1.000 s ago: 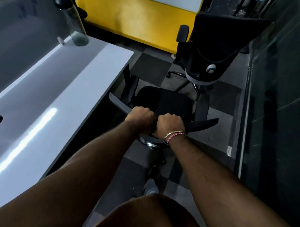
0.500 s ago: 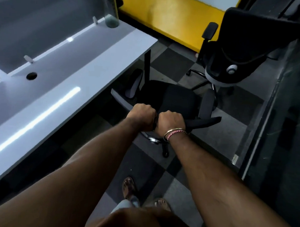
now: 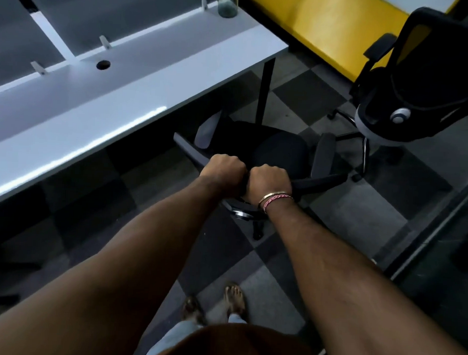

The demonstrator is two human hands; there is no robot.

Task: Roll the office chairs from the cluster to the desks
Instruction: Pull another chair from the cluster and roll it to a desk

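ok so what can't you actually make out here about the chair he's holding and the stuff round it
Head view, the only one:
- Chair wheels: mostly hidden by its seat and both hands.
- Backrest top edge: covered by the left hand and right hand.
- Second chair: cut off by the right edge.
- Bottle on the desk: top cut off by the frame.

You have two office chairs before you, one black chair [image 3: 279, 149] under your two hands, left hand [image 3: 224, 169] and right hand [image 3: 270, 182], and a second chair [image 3: 427, 85] beyond, plus one tabletop [image 3: 123, 115], one bottle [image 3: 227, 4] and two bracelets [image 3: 276, 198].
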